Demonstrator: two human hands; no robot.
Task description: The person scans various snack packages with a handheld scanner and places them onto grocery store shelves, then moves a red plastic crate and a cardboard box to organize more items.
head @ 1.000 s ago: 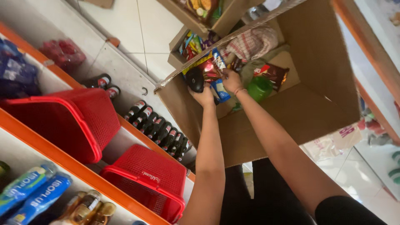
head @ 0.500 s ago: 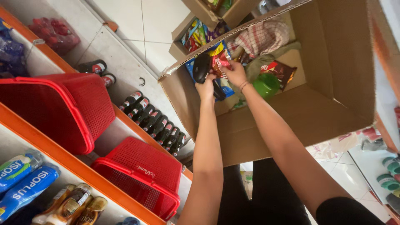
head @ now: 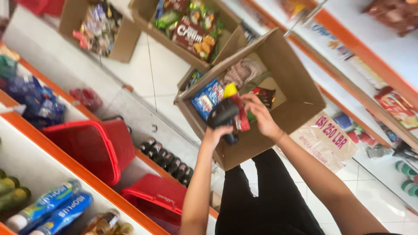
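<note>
A: Two hands are at work over the open box [head: 300, 102]. The left hand [head: 216, 134] has its fingers closed round a dark scanner [head: 223, 116]; the right hand [head: 260, 116] pinches a red packet [head: 240, 114] between thumb and fingertips, just beside the scanner's head.

B: So where does the packet sit?

A: Above the near edge of the box, touching or almost touching the scanner; I cannot tell which. To do this well, I'd judge the packet wants holding flat and steady, its printed side turned to the scanner's face, with the fingers kept off that side.

B: What's near, on the shelves?

A: Nearest on the left, bottles [head: 48, 209] lie on an orange-edged shelf. A little farther, two red baskets [head: 93, 146] are tipped on the lower shelf, with a row of dark bottles [head: 167, 161] beside them.

B: And inside the box?

A: A blue snack bag [head: 208, 98], a dark red packet [head: 264, 95] and something green under the hands, plus a checked cloth [head: 244, 72] at the far wall.

B: Farther off?

A: Two more cartons on the floor: one [head: 148, 13] holds red and green biscuit packs, the other [head: 69, 19], to its left, mixed small sweets.
</note>
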